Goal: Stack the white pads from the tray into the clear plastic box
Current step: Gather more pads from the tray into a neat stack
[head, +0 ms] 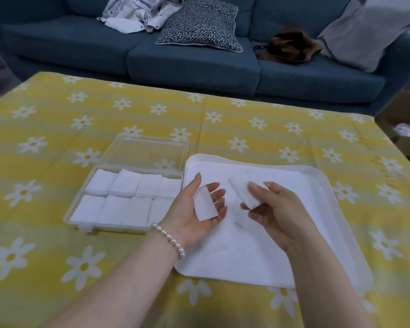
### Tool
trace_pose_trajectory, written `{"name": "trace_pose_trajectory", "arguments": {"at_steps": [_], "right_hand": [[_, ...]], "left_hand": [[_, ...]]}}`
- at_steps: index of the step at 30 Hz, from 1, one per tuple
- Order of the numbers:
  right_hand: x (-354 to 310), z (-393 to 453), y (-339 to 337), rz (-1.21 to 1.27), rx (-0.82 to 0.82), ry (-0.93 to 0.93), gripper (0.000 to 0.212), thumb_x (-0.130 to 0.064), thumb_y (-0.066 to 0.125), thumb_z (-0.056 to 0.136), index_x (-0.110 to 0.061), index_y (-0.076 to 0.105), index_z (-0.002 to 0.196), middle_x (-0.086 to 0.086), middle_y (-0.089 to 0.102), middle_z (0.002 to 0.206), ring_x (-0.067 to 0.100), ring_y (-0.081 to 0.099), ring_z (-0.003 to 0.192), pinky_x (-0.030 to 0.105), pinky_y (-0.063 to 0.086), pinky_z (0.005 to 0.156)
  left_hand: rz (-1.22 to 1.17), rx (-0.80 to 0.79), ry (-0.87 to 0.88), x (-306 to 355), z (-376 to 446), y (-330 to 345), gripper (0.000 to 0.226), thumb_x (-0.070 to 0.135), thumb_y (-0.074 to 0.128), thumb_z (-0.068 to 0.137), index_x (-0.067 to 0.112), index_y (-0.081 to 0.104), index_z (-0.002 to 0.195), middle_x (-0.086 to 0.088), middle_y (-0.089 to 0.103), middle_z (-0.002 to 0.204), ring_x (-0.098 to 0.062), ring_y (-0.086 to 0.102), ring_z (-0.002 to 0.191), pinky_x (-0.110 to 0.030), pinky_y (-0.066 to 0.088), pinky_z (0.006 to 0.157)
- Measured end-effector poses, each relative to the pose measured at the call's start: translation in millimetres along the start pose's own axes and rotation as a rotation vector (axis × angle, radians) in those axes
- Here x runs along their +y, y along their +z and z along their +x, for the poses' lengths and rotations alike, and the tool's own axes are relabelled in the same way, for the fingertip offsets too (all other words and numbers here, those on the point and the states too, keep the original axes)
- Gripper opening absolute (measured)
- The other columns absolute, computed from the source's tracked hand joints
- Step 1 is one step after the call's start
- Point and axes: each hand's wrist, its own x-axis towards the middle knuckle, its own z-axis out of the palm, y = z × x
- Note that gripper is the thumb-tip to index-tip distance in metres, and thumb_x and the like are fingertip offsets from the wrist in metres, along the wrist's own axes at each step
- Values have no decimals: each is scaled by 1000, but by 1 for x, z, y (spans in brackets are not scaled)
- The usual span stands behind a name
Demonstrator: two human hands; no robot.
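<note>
Left hand (200, 210) flat, soft rectangular pad (205, 204) on palm, right hand (273, 209) pinching fluffy pad (245, 194)

Two hand-held pads (205, 204), perhaps eight stacks (126, 197) (boxed).

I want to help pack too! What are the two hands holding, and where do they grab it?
The left hand carries one white pad flat on its open palm. The right hand pinches another pad by its near end.
</note>
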Motion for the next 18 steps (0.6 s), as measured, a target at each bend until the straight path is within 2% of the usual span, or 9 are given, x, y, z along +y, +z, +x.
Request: {"name": "trace_pose_trajectory", "arguments": {"at_steps": [2,5,9,12,14,17,18], "right_hand": [[2,-10,12,76,-49,1,12,-20,69,70,-9,66,73,7,68,68,16,65,59,21,50,49],[4,-17,26,124,-31,-10,14,-15,67,76,-11,68,63,3,61,59,12,59,53,20,49,49],[9,-18,34,93,-1,-20,12,-9,66,81,-7,71,70,4,65,64,13,60,53,19,46,47],[13,-20,41,28,6,-54,20,-5,67,79,-13,74,63,1,67,66,11,59,51,18,44,46],[15,-20,44,-16,6,-67,26,0,67,78,-18,74,61,-1,67,63,10,55,48,19,42,46],[16,-21,46,-61,27,-111,18,5,66,76,-13,68,73,1,65,59,12,51,46,19,41,45],[16,-21,46,-73,36,-141,16,5,67,76,-10,64,79,1,64,57,12,50,45,19,40,43]], "left_hand": [[-11,-43,-3,-2,0,0,45,48,50,91,7,63,104,-9,66,83,-20,63,68,-28,55,61],[-9,-83,5,-4,-1,1,58,54,41,93,4,65,109,-14,69,104,-26,67,87,-34,52,78],[-39,-104,4,-3,-2,3,70,61,34,93,0,63,113,-20,68,109,-30,67,91,-38,49,89],[-40,-124,4,-2,-1,2,78,65,27,93,1,71,103,-15,70,104,-26,69,87,-35,50,77],[-10,-118,20,-1,-2,2,75,65,24,93,5,69,101,-12,71,105,-24,71,84,-33,52,69],[-2,-116,22,-1,-2,4,73,66,24,92,6,60,109,-13,69,113,-27,69,90,-34,52,72],[-11,-122,16,-1,-2,4,74,68,24,91,6,60,110,-15,68,113,-27,68,90,-32,53,67]]}}
